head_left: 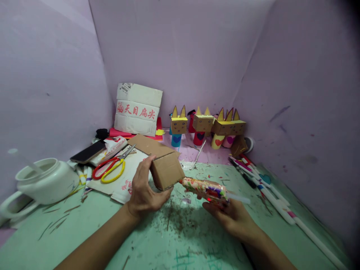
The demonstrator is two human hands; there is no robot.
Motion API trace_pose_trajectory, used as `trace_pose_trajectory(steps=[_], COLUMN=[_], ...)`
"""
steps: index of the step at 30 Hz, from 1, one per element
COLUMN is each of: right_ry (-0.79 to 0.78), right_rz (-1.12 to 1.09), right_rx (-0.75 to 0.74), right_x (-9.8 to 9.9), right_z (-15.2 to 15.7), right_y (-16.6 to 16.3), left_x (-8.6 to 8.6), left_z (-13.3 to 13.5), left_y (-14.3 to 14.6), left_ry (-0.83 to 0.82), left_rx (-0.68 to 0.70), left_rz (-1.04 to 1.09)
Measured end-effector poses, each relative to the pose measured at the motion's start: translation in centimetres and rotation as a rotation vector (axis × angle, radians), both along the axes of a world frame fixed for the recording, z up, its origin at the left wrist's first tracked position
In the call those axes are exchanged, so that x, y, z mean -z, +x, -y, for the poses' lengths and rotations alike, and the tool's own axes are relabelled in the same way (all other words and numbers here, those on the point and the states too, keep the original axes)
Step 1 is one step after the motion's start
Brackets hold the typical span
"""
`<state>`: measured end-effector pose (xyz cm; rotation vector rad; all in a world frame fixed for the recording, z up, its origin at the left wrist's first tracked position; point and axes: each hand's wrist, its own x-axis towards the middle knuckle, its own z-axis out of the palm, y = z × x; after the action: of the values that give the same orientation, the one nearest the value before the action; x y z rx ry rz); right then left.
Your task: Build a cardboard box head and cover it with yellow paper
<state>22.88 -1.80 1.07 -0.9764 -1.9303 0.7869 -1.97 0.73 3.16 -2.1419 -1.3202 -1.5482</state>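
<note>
My left hand (147,187) grips a small brown cardboard box (168,170) by its side, thumb below and fingers over the top edge, tilted above the table. My right hand (229,215) is wrapped round the handle of a hot glue gun (206,189) with a colourful floral pattern. A clear glue stick (239,198) pokes out of its back, and a small red light glows on it. The nozzle points left and meets or nearly meets the box's lower right edge; whether it touches, I cannot tell. The far sides of the box are hidden.
Scissors (114,168) with red and yellow handles lie on flat cardboard at left, near a white teapot-like pot (47,182). Cardboard-headed figures (179,125) stand along the back. Several markers (270,187) lie at right. Scraps litter the green tabletop (152,247).
</note>
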Motion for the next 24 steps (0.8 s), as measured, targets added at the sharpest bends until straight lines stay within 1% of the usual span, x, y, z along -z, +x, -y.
trace_pose_trajectory(steps=[3,9,12,16,18,21,24], right_ry=[-0.017,0.035,0.041,0.011,0.001,-0.035,-0.128], right_rz=[-0.01,-0.027,-0.036,0.001,-0.005,-0.06,-0.118], right_rx=[0.023,0.057,0.044,-0.006,-0.007,0.042,0.117], right_x=[0.12,-0.73,-0.63,-0.2,-0.24,-0.56,-0.78], right_z=[-0.18,-0.39,-0.24,-0.14,-0.2,-0.26,-0.2], right_y=[0.35,0.44,0.27,0.1,0.07,0.07,0.06], left_x=[0.02,0.15,0.18,0.15,0.12,0.24,0.57], left_z=[0.0,-0.22,-0.3,-0.24,-0.22,-0.3,-0.52], left_y=[-0.11,-0.36,-0.35,-0.32,-0.36,-0.52,-0.71], left_ry=[-0.011,-0.018,-0.018,-0.003,-0.003,-0.048,-0.127], left_rx=[-0.003,-0.015,-0.016,-0.011,-0.005,0.002,0.013], left_rz=[0.008,0.03,0.031,0.023,0.031,0.081,0.141])
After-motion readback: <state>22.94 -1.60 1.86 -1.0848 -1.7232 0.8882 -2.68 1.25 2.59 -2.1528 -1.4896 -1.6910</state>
